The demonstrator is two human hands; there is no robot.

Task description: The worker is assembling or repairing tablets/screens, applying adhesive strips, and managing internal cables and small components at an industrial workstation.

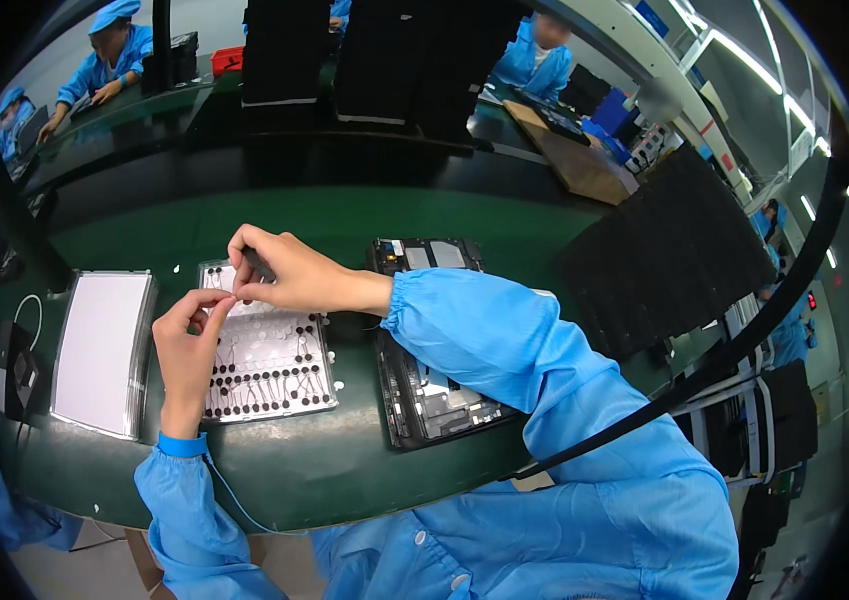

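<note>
A single fisheye view from the person's head looks steeply down and forward, close over the near edge of the green counter [275,215]; its far edge curves toward the rim.

Blue sleeves [505,340], green table [275,215], black-dotted sheet [275,370]

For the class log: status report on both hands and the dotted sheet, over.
Left hand and right hand pinching together over the dotted sheet. Sheet flat on the green bench. Nothing blocking; opened device beside it.
</note>
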